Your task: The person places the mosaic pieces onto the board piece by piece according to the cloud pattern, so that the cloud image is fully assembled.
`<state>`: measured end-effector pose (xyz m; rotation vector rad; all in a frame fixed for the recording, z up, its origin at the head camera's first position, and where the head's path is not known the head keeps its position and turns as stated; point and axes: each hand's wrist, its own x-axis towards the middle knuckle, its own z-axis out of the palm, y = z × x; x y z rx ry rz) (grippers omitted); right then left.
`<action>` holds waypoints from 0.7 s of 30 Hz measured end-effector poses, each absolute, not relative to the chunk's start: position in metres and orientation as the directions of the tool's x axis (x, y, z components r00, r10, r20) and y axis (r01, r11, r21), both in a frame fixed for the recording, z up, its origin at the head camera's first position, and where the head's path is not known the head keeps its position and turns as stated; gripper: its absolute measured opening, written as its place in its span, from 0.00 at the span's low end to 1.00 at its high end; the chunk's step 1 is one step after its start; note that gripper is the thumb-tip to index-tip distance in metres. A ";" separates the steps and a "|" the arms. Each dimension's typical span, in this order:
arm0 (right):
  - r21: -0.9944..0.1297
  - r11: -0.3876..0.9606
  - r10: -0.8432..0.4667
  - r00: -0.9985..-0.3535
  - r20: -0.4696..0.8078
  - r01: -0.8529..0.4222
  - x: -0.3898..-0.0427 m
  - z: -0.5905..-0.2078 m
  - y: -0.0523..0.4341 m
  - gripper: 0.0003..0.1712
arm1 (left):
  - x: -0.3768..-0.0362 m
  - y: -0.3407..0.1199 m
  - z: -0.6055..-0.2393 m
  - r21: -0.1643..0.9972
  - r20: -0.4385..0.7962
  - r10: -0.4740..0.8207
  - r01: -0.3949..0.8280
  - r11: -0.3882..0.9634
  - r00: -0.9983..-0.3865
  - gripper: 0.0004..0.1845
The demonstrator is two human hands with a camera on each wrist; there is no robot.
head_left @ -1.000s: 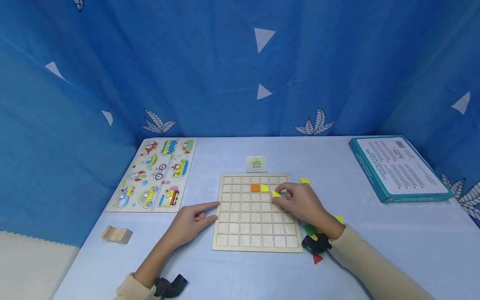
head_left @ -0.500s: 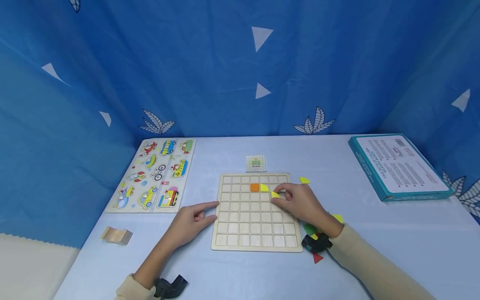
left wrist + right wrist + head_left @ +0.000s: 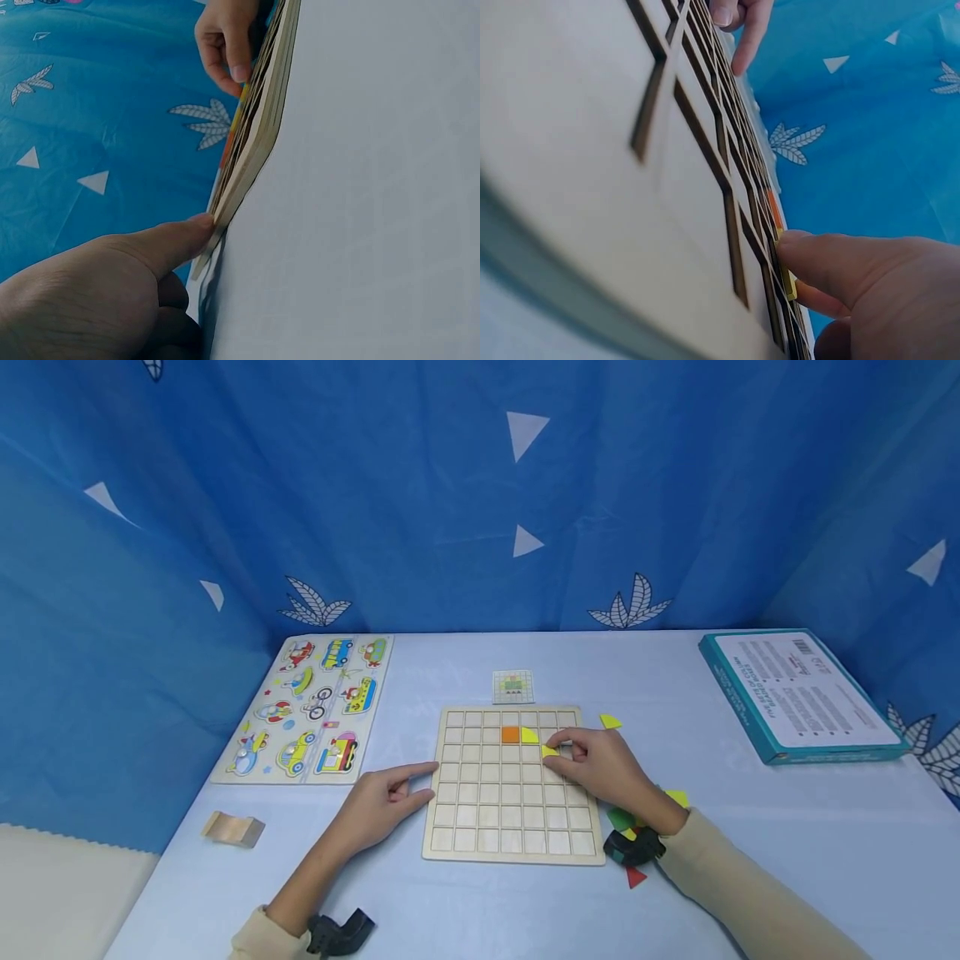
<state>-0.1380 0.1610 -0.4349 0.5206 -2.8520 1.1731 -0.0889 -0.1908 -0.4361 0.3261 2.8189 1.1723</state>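
A pale wooden grid board (image 3: 512, 842) lies in the middle of the table. In its second row sit an orange square tile (image 3: 511, 735) and a yellow quarter-circle tile (image 3: 529, 736), side by side. My right hand (image 3: 600, 764) pinches another yellow quarter-circle tile (image 3: 550, 751) between thumb and index finger, low over the squares just right of and nearer than that pair. The right wrist view shows this yellow tile (image 3: 789, 283) at the fingertips, against the grid. My left hand (image 3: 378, 806) touches the board's left edge with outstretched thumb and index finger, other fingers folded.
A small pattern card (image 3: 513, 687) lies behind the board. To the board's right are a loose yellow tile (image 3: 610, 721), green tiles (image 3: 620, 818) and a red triangle (image 3: 635, 877), partly under my wrist. A vehicle puzzle (image 3: 303, 710), wooden block (image 3: 233, 829) and teal box (image 3: 806, 697) lie farther out.
The pinched yellow tile has shifted very slightly toward the near left over the grid. My left hand has stayed at the board's edge.
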 end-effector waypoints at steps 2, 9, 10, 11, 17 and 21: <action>-0.687 0.657 -0.299 -0.944 0.141 -0.311 -0.137 -0.435 0.161 0.13 | -0.089 -0.191 -0.436 0.707 0.016 0.224 0.169 0.686 -0.975 0.20; -0.725 0.614 -0.302 -0.942 0.148 -0.311 -0.137 -0.436 0.164 0.07 | -0.088 -0.191 -0.435 0.699 0.021 0.223 0.174 0.694 -0.974 0.20; -0.734 0.607 -0.300 -0.943 0.145 -0.306 -0.137 -0.436 0.164 0.07 | -0.088 -0.191 -0.435 0.698 0.020 0.223 0.174 0.695 -0.975 0.20; -0.744 0.598 -0.295 -0.945 0.142 -0.298 -0.137 -0.436 0.165 0.06 | -0.088 -0.191 -0.435 0.696 0.022 0.223 0.175 0.696 -0.974 0.20; -0.782 0.564 -0.270 -0.954 0.128 -0.265 -0.137 -0.429 0.172 0.07 | -0.088 -0.191 -0.435 0.691 0.025 0.227 0.181 0.700 -0.974 0.20; -0.789 0.543 -0.267 -0.950 0.162 -0.287 -0.140 -0.416 0.182 0.09 | -0.088 -0.191 -0.435 0.688 0.025 0.225 0.180 0.703 -0.974 0.20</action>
